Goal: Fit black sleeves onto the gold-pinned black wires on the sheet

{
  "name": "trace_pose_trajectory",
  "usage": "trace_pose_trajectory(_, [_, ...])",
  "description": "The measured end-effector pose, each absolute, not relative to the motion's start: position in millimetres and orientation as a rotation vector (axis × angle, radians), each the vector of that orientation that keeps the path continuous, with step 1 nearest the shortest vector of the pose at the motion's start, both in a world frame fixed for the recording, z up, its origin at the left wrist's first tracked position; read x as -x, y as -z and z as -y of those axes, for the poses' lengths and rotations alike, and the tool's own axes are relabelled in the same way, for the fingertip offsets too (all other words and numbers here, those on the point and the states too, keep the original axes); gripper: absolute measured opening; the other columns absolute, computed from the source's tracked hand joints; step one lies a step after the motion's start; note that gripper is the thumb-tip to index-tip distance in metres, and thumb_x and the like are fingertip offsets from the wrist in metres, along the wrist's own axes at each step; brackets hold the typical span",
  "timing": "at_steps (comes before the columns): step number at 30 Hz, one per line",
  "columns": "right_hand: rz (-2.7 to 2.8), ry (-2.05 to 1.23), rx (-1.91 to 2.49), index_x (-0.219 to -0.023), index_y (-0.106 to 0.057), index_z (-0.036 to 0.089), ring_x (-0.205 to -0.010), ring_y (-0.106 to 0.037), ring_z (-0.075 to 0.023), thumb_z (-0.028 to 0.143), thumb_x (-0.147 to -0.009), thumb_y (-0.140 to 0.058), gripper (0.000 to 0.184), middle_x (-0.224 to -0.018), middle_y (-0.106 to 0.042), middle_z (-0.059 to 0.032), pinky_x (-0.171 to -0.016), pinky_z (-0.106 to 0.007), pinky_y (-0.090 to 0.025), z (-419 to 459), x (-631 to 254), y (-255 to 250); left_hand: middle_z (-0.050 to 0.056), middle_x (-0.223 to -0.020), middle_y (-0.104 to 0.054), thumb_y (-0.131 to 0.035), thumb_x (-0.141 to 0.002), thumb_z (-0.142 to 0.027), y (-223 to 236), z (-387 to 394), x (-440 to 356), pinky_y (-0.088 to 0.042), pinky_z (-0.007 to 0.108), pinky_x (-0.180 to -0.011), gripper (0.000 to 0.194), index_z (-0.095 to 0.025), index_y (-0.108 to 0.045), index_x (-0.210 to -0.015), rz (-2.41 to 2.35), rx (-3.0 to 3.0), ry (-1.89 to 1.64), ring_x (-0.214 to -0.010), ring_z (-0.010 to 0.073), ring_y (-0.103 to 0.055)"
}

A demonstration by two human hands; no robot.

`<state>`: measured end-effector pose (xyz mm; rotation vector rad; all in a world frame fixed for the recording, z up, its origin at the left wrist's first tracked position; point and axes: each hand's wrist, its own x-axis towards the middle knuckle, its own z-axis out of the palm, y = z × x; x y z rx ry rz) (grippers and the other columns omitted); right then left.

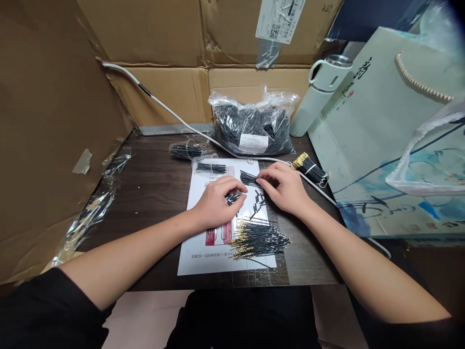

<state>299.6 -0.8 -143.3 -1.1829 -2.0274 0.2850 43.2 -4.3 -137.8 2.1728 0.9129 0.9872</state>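
Note:
My left hand (221,201) is curled above the printed sheet (196,242), its thumb and index fingertips nearly together. Anything pinched there is too small to make out. Under and beside it lie short black tube pieces (258,203). With bent fingers, my right hand (283,186) pinches at the right end of a small row of black wires (249,178). How many it grips is hidden. Nearer to me, a loose pile of black wires with gold-coloured terminals (259,238) spreads over the sheet's right edge and the dark tabletop (308,257).
Behind the sheet stand a clear bag of black pieces (254,126) and two smaller bundles, one a bagged bundle (187,151). A white cable (170,114) crosses the table. To the right are a tied wire bundle (311,168), a pale flask (314,104) and a paper bag (378,126). Cardboard (163,92) walls the back.

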Motion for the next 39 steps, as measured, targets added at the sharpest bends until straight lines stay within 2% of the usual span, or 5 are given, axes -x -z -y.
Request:
trace_pose_trajectory(5, [2.046,-0.303,1.179,-0.104,-0.078,0.022,-0.092,-0.067,-0.0253,0.026,-0.105,-0.073,0.006,-0.097,-0.071,-0.0074,-0.085,-0.043,-0.054,2,-298,142,0.006,-0.103,-0.079,-0.071,-0.096,-0.013,139,6,-43,-0.056,0.045,-0.100,0.010,-0.022,-0.074,-0.099,-0.922,-2.306,-1.018,-0.101,0.0230,-0.068])
trace_pose_trajectory(15, [2.315,-0.704,0.981,-0.102,-0.075,0.022,-0.088,-0.066,-0.0218,0.015,-0.098,-0.070,0.009,-0.097,-0.071,-0.0056,-0.081,-0.039,-0.055,29,-320,102,0.008,-0.108,-0.077,-0.071,-0.096,-0.017,141,8,-42,-0.055,0.046,-0.098,0.007,-0.022,-0.075,-0.099,-0.983,-2.400,-0.955,-0.106,0.0265,-0.064])
trace_pose_trajectory(25, [2.453,-0.965,0.887,-0.087,-0.069,0.021,-0.073,-0.059,-0.0153,0.006,-0.091,-0.068,0.015,-0.081,-0.066,0.0014,-0.073,-0.031,-0.045,39,-307,98,0.010,-0.102,-0.070,-0.070,-0.092,-0.014,140,13,-43,-0.055,0.048,-0.094,0.006,-0.020,-0.067,-0.093,-1.118,-2.455,-0.918,-0.102,0.0283,-0.060])
trace_pose_trajectory(31, [2.545,-0.950,0.952,-0.089,-0.067,0.021,-0.076,-0.059,-0.0171,0.004,-0.093,-0.064,0.017,-0.085,-0.068,-0.0007,-0.073,-0.032,-0.043,42,-306,98,0.010,-0.101,-0.070,-0.068,-0.092,-0.011,142,12,-43,-0.054,0.046,-0.092,0.009,-0.020,-0.066,-0.089,-1.065,-2.461,-0.922,-0.101,0.0270,-0.060])
trace_pose_trajectory(39, [2.600,-0.933,1.032,-0.097,-0.068,0.018,-0.083,-0.059,-0.0186,0.013,-0.105,-0.059,0.013,-0.093,-0.068,-0.0042,-0.076,-0.034,-0.042,43,-304,95,0.007,-0.099,-0.074,-0.065,-0.097,-0.015,141,12,-42,-0.050,0.043,-0.094,0.011,-0.019,-0.069,-0.088,-1.027,-2.494,-0.873,-0.098,0.0238,-0.064])
